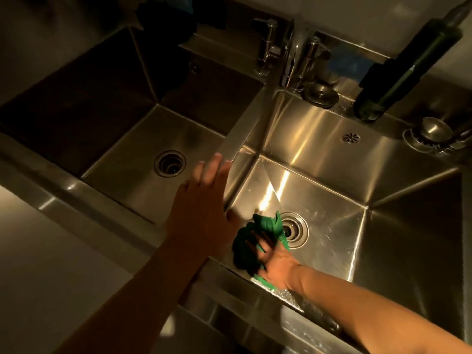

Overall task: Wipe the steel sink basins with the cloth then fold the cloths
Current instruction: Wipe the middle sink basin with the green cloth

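Right hand pressing down on the bunched green cloth, fingers spread over it, likely for wide contact while wiping. Blur is hiding any curl. Cloth is lying on the right basin floor at its near left corner, touching the drain. Left hand is hanging open, fingers straight, over the divider between the basins, probably bracing. Left basin is sitting apart; folding not yet begun.
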Demonstrator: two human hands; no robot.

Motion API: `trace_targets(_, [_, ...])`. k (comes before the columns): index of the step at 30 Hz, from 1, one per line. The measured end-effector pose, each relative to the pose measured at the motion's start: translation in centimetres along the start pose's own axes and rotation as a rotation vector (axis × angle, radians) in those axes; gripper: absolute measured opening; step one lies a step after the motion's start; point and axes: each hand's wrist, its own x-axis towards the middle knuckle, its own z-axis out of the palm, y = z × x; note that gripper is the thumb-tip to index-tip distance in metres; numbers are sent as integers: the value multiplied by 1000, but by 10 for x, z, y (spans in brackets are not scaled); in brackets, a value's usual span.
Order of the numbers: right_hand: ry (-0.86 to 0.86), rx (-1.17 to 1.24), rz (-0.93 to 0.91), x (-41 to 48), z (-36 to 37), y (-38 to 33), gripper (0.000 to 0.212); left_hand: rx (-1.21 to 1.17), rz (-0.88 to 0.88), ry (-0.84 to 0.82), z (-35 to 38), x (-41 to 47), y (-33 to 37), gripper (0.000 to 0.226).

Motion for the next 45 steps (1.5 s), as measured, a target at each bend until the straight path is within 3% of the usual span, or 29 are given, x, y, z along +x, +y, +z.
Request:
trace_targets(4, [-97,-153,-49,14,-9,12,77,-27,16,17,-4,3,-2,101])
trace_targets(7, [-32,9,78,32,-21,16,77,-24,23,28,-2,2,-2,102])
trace_targets(11, [45,103,75,80,-52,21,74,-21,11,84,5,1,-3,100])
trace_targets(16, [26,103,204,129,-76,36,73,59,29,102,15,5,-9,98])
trace_targets(22, [151,101,265,120,-61,24,74,19,2,78,11,6,-4,98])
trace_targets(25, [108,103,117,83,-43,11,75,-14,7,46,8,5,-4,97])
trace_targets(27, [177,330,38,55,-10,2,68,-8,9,1,7,3,-3,100])
trace_targets(28, [150,296,-33,42,2,-3,64,-3,4,-12,6,2,-2,101])
trace_targets(29, [53,40,-180,24,15,-5,64,1,-2,-17,4,2,-1,101])
trace_targets(30, [43,-32,-227,13,29,-5,67,2,-7,-17,2,2,0,100])
trace_targets(31, [94,-17,-208,10,33,0,70,2,-10,-16,0,2,2,98])
trace_targets(33, [-2,8,-183,-1,32,8,74,16,-14,-12,-4,1,3,93])
trace_targets(38, [-46,-103,-176,17,7,5,67,-5,34,36,-2,1,0,93])
trace_targets(40, [-29,-17,-102,25,-12,2,59,-14,69,49,0,2,0,96])
trace_targets(43, [54,369,-92,46,-34,1,46,-29,93,59,3,2,1,96])
trace_targets(44, [73,402,-94,60,-40,0,50,-36,98,63,4,2,1,94])
trace_targets(45, [99,271,-77,75,-47,0,55,-43,100,67,4,2,0,92])
